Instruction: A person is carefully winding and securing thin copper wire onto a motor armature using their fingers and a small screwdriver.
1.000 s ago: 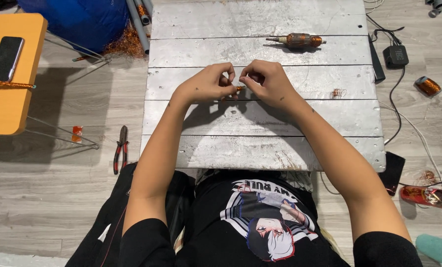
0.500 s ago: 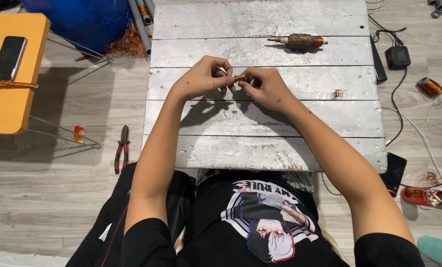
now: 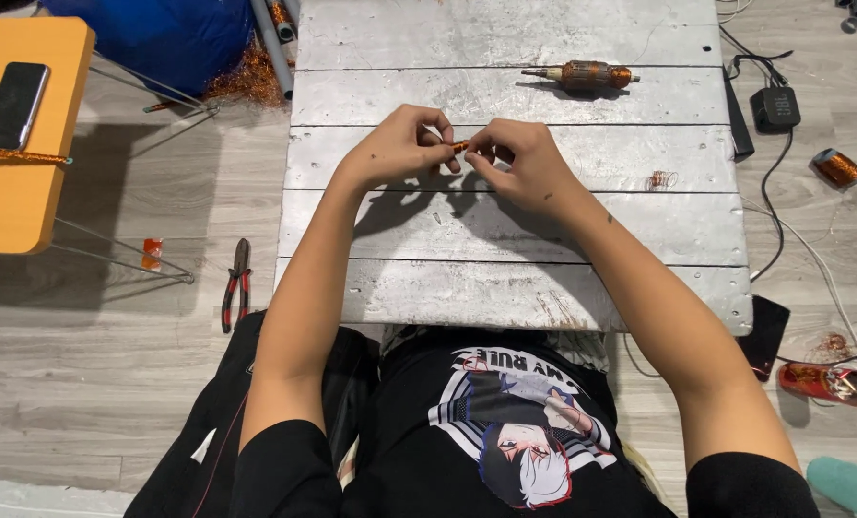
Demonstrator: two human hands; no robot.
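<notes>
Planks of silver-painted wood make up the low table [image 3: 543, 230] in front of you, by far the biggest thing here, with the orange side table [image 3: 11, 182] off to your left carrying a dark phone [image 3: 14, 104]. Further up the silver boards lies a motor armature [image 3: 582, 75], untouched and well apart from your hands. On the floor by the table's left edge sit red-handled pliers [image 3: 236, 285], and a small loose curl of copper wire [image 3: 660, 179] rests on the boards near your right wrist. Your left hand [image 3: 395, 149] and right hand [image 3: 519, 165] meet just above the table's middle, fingertips of both pinched shut on a short copper wire piece [image 3: 459, 146] held between them, clear of the surface. Judging by that, you are in the midst of working the piece; whether it is being twisted or straightened, you cannot tell from this view.
</notes>
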